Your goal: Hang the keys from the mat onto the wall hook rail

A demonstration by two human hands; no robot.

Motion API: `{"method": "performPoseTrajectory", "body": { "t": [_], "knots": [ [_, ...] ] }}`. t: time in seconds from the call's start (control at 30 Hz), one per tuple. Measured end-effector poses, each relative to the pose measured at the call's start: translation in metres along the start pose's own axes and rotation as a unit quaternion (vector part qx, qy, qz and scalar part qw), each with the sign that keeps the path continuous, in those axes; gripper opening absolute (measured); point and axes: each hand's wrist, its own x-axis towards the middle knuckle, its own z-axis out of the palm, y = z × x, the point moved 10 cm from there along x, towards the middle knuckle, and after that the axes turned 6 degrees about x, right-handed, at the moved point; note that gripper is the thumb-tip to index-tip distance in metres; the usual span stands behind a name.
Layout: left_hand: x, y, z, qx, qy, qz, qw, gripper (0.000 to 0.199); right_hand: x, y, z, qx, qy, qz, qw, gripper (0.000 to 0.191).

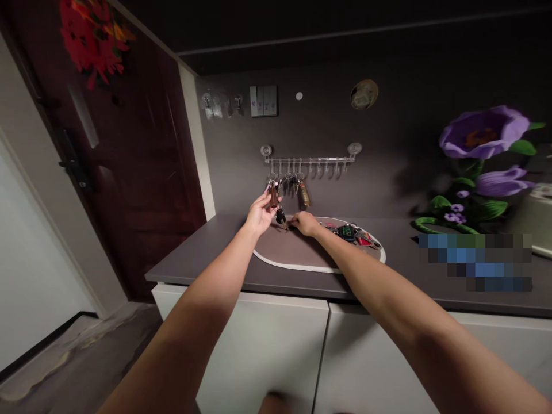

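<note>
My left hand (259, 215) is closed round a brown key holder (273, 197) just below the left end of the hook rail. A black-headed key (281, 216) dangles beneath it, between my two hands. My right hand (305, 223) is closed low over the oval mat (284, 260), its fingertips beside that key. Something small and dark shows at those fingertips, too little to name. Several bunches of keys (290, 179) hang from the clear hook rail (319, 160), and a brown tag (304, 195) hangs right of them.
On the mat's right side lie a black key fob (346, 232), a red tag (364, 239) and other keys. Purple artificial flowers (483, 135) stand at the right of the counter (194, 244). A switch panel (264, 101) is on the wall; a dark red door (142, 161) is at left.
</note>
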Motion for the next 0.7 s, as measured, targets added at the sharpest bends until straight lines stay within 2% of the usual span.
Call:
{"method": "performPoseTrajectory", "body": {
  "t": [0.23,0.47,0.6,0.7],
  "knots": [
    [-0.002,-0.001,-0.001,0.013,-0.002,-0.004,1.000,0.027,-0.008,0.002,-0.013,0.054,0.028,-0.020,0.998,0.016],
    [-0.004,-0.007,0.002,-0.010,-0.016,-0.020,1.000,0.025,-0.015,0.017,-0.029,0.138,0.068,0.010,0.988,0.014],
    [-0.004,-0.013,0.004,-0.031,-0.020,-0.032,0.999,0.019,-0.018,0.025,-0.035,0.202,0.077,0.035,0.976,0.014],
    [-0.004,-0.016,0.006,-0.032,-0.026,-0.037,0.998,0.018,-0.019,0.031,-0.040,0.284,0.080,0.056,0.954,0.013]
  ]
}}
